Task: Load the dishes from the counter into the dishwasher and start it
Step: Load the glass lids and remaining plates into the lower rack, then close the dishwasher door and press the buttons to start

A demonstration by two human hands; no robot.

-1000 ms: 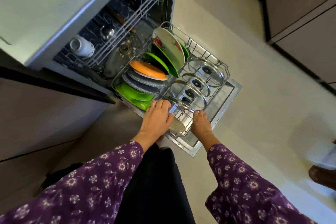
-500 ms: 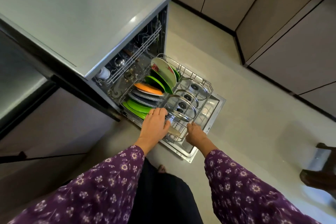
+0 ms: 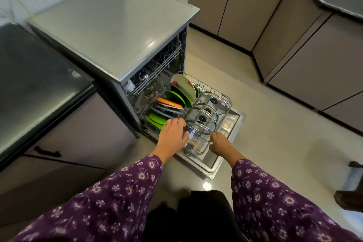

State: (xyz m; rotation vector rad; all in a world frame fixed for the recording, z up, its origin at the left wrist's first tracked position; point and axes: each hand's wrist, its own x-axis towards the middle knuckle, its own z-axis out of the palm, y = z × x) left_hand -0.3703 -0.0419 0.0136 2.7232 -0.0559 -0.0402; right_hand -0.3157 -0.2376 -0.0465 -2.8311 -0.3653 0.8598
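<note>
Dishwasher (image 3: 117,31) stands open beside the dark counter (image 3: 35,76), door (image 3: 231,124) lowered flat, lower rack (image 3: 214,92) drawn out over it. Rack contents: green plates (image 3: 157,119), grey plates and an orange plate (image 3: 168,102) on the left; a floral plate (image 3: 183,87) upright behind them; glass pot lids (image 3: 202,119) standing on the right. Left hand (image 3: 172,136) rests on the rack's front edge, fingers curled over the wire and a lid rim. Right hand (image 3: 219,141) is closed on the rack's front right corner. Upper rack (image 3: 157,68) remains inside the tub. Purple floral sleeves (image 3: 275,198) cover both forearms.
</note>
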